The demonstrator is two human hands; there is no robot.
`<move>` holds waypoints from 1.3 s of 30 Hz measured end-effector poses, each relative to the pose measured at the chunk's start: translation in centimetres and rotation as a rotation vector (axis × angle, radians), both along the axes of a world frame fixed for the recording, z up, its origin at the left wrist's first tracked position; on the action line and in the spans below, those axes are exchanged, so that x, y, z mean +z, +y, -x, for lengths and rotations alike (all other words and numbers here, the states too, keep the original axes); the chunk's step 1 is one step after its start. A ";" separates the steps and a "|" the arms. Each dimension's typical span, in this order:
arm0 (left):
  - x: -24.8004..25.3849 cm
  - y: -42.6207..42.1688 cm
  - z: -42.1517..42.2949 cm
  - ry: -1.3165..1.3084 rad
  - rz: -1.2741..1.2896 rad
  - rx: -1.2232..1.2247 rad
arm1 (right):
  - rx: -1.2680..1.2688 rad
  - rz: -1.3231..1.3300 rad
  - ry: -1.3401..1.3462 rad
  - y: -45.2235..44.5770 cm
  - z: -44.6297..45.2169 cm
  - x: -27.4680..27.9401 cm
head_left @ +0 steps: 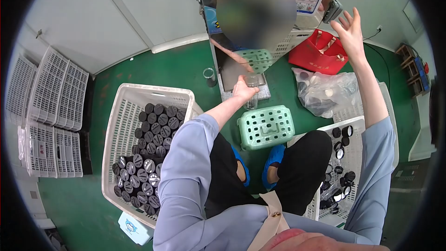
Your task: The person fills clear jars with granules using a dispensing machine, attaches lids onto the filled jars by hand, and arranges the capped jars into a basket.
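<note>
My left hand (245, 91) is closed around a clear jar (251, 102) in front of the shiny metal machine (237, 72); what is inside the jar is hard to make out. Raised at the upper right, my right hand (349, 31) has its fingers spread and holds nothing. It is nearest to a small grey box (332, 11) on the machine's side. Another clear jar (209, 77) stands to the left of the machine. Just below my left hand, a green perforated basket (266, 127) rests upside down in front of my feet.
At left stands a white crate (121, 111) with many black-lidded jars. A white crate (355, 123) of loose black lids and jars is at right. Beyond it lie a plastic bag (325, 94) and a red tote bag (316, 56). Stacked crates (55, 93) line the left wall.
</note>
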State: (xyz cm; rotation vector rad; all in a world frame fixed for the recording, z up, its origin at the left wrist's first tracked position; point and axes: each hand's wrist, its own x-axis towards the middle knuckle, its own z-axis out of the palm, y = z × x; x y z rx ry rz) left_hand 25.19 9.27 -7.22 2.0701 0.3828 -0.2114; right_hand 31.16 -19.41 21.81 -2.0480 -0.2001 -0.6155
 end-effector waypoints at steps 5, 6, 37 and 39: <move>1.7 -0.2 -0.4 -0.091 0.009 0.013 | 0.018 0.078 0.042 0.3 -1.5 2.0; 1.9 -0.2 -0.5 -0.086 0.014 -0.009 | 0.027 0.094 0.017 0.5 -1.6 2.0; 2.5 -1.6 -0.2 -0.134 0.050 -0.019 | 0.000 0.243 -0.165 -0.1 -2.3 1.3; 2.3 -1.6 -0.4 -0.132 0.045 -0.020 | -0.009 0.221 -0.143 0.0 -1.5 1.4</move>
